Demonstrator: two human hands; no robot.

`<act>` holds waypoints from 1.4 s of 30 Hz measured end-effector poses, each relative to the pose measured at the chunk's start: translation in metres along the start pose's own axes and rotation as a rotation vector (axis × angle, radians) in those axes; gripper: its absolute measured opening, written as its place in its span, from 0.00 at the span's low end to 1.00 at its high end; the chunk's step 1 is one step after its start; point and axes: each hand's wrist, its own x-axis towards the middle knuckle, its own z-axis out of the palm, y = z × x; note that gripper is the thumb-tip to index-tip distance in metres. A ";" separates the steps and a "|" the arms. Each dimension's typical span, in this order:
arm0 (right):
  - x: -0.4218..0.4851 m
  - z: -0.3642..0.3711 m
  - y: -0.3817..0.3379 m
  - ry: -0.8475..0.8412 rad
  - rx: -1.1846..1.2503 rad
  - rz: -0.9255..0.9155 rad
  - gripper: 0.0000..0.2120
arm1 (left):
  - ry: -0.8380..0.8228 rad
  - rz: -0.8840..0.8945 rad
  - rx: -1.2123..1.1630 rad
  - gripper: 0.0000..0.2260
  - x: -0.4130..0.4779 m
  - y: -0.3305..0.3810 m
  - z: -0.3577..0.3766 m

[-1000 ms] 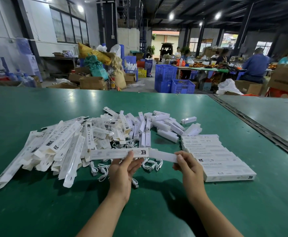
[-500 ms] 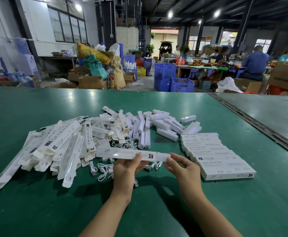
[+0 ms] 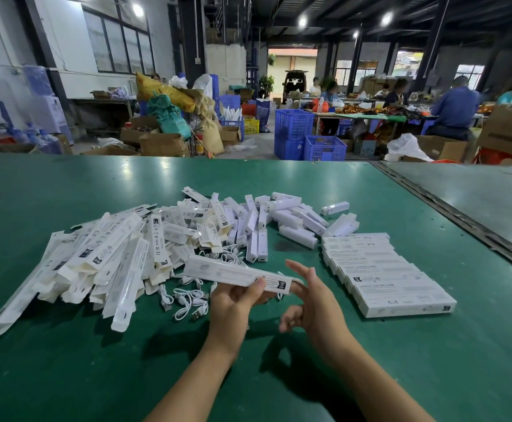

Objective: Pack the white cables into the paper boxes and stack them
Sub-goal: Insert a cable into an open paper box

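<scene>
My left hand (image 3: 236, 303) grips a long white paper box (image 3: 233, 273) near its right end and holds it level above the green table (image 3: 66, 376). My right hand (image 3: 312, 296) is beside the box's right end, fingers spread, one fingertip touching the end. Loose white cables (image 3: 187, 300) lie coiled on the table just left of my left hand. A pile of flat, unfilled paper boxes (image 3: 96, 260) spreads to the left. Packed boxes (image 3: 382, 272) lie in a neat overlapping row to the right.
Several small white rectangular units (image 3: 282, 220) lie scattered behind the cables. A metal seam (image 3: 461, 220) joins this table to another one on the right. Blue crates, cardboard boxes and seated people fill the hall beyond the far edge.
The inner piece that stuck out of the box's right end has gone in. My right hand has let go of it and spread its fingers. The box sits shorter in my left hand.
</scene>
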 end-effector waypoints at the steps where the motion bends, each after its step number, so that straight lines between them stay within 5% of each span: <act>1: 0.000 0.000 0.000 -0.059 0.018 0.004 0.30 | -0.009 -0.006 -0.002 0.03 -0.001 0.000 0.000; 5: -0.002 -0.001 -0.005 -0.184 0.067 0.003 0.33 | -0.056 -0.048 -0.043 0.09 -0.002 0.002 0.001; 8: 0.001 -0.002 0.000 0.083 0.034 -0.097 0.27 | 0.031 -0.064 -0.115 0.15 0.000 0.004 0.002; 10: 0.005 -0.004 0.004 0.309 -0.230 -0.242 0.12 | 0.131 -0.061 -0.154 0.11 0.004 0.005 0.001; 12: 0.010 -0.013 0.007 0.344 -0.704 -0.360 0.07 | 0.219 -0.054 -0.149 0.05 0.008 0.004 -0.001; 15: 0.021 -0.024 0.020 0.085 -1.341 -0.217 0.18 | 0.283 -0.041 -0.134 0.03 0.010 0.003 -0.003; 17: 0.026 -0.023 0.026 0.020 -1.520 -0.081 0.22 | 0.292 -0.036 -0.117 0.03 0.010 0.003 -0.004; 24: 0.025 -0.031 0.019 0.181 -1.423 -0.129 0.09 | 0.311 -0.062 -0.084 0.03 0.011 0.001 -0.007; 31: 0.021 -0.033 0.013 0.245 -1.439 -0.202 0.13 | 0.293 -0.057 -0.071 0.05 0.008 0.003 -0.007; 36: 0.027 -0.029 0.021 0.054 -1.513 -0.206 0.26 | 0.289 -0.058 -0.056 0.08 0.007 0.003 -0.006; 42: 0.026 -0.030 0.016 0.162 -1.449 -0.268 0.15 | 0.296 -0.073 -0.051 0.05 0.008 0.003 -0.007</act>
